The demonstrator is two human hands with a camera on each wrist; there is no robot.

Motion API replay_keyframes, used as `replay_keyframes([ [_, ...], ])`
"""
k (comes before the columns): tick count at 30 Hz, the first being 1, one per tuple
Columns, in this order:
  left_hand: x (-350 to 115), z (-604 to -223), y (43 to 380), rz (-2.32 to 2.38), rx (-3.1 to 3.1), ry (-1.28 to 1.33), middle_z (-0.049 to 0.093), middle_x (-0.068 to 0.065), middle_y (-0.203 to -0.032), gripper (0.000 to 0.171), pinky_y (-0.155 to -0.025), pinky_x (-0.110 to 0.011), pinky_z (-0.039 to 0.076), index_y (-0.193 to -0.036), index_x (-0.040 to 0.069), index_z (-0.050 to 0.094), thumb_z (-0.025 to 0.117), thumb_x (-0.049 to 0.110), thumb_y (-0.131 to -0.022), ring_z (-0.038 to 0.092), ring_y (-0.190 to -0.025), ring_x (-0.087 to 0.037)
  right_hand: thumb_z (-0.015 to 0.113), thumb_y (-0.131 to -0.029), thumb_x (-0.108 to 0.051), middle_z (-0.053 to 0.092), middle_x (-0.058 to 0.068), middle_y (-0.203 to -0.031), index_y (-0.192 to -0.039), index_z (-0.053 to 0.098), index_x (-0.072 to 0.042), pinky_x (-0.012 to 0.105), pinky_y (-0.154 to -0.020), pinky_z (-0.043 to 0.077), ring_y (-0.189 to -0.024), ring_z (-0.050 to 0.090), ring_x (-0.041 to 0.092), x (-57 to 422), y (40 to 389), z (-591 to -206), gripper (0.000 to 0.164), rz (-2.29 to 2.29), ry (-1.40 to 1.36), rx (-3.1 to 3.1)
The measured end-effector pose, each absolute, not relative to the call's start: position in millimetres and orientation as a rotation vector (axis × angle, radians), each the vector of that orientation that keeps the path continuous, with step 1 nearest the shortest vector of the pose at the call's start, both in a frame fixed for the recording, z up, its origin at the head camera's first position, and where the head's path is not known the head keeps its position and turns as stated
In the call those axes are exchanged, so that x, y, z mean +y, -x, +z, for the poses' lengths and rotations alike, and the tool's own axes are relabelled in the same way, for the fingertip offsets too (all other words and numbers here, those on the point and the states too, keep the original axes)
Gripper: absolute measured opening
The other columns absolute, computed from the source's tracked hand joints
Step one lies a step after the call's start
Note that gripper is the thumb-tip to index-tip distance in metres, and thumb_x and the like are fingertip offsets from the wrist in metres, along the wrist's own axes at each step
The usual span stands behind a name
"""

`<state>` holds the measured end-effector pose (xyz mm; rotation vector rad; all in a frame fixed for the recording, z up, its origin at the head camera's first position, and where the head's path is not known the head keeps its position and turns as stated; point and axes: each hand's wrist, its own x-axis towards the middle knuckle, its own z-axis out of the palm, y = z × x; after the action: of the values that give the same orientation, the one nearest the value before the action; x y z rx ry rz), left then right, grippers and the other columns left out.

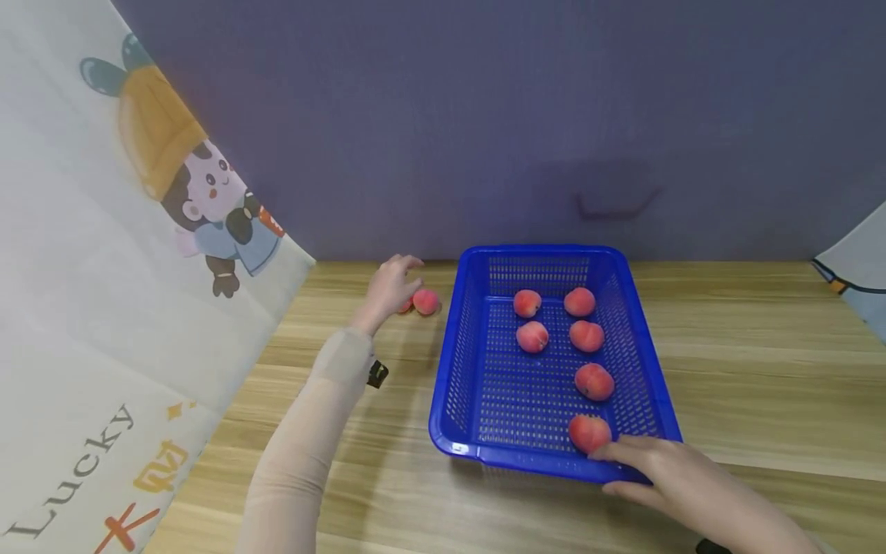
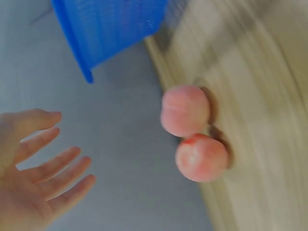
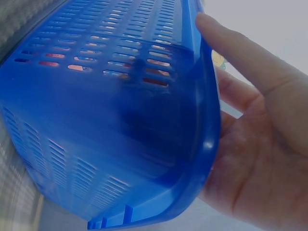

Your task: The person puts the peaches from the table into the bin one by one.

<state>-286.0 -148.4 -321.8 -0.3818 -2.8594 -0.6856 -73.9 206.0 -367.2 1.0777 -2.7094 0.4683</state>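
A blue plastic basket with slotted walls stands on the wooden table, holding several peaches in its right and back middle parts. At its near right corner my right hand grips the rim, thumb outside and fingers over the edge. The fingers are close to the nearest peach; whether they touch it I cannot tell. Left of the basket, my left hand hovers by two peaches lying side by side. In the left wrist view its fingers are spread, apart from the upper peach and lower peach.
A dark grey-blue panel stands upright behind the table. On the left hangs a white cloth with a cartoon figure and lettering. Another pale cloth shows at the right edge.
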Motion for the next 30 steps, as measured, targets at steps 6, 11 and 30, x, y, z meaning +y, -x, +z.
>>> replay_keyframes([
  [6,-160.1,-333.8,290.4,-0.712,-2.860,0.336,0.055,-0.018,-0.109,0.034,-0.082,-0.041,0.044,-0.113,0.001,0.056,0.059,0.011,-0.081,0.053,-0.097,-0.031,0.065,-0.076,-0.036,0.064,-0.007,-0.089,-0.098,0.064,-0.021,0.039,-0.067,0.050,-0.083,0.062,0.019,207.1,73.5,-366.4,0.027,0.500,-1.095,-2.761],
  [11,-167.4,-344.4,294.0,-0.746,-2.837,0.336,0.054,-0.022,-0.109,0.035,-0.083,-0.041,0.044,-0.114,-0.001,0.055,0.058,0.006,-0.080,0.053,-0.098,-0.033,0.064,-0.076,-0.036,0.064,-0.007,-0.090,-0.099,0.064,-0.020,0.039,-0.067,0.050,-0.083,0.062,0.020,207.6,72.7,-366.2,0.027,0.512,-1.101,-2.777],
  [30,-175.9,-375.7,303.4,-0.585,-2.925,0.312,0.044,-0.024,-0.120,0.045,-0.090,-0.044,0.040,-0.117,-0.002,0.051,0.064,0.004,-0.075,0.047,-0.105,-0.038,0.066,-0.074,-0.037,0.066,0.000,-0.090,-0.096,0.066,-0.021,0.041,-0.068,0.050,-0.082,0.062,0.024,208.5,71.9,-371.4,0.028,0.470,-1.073,-2.740],
])
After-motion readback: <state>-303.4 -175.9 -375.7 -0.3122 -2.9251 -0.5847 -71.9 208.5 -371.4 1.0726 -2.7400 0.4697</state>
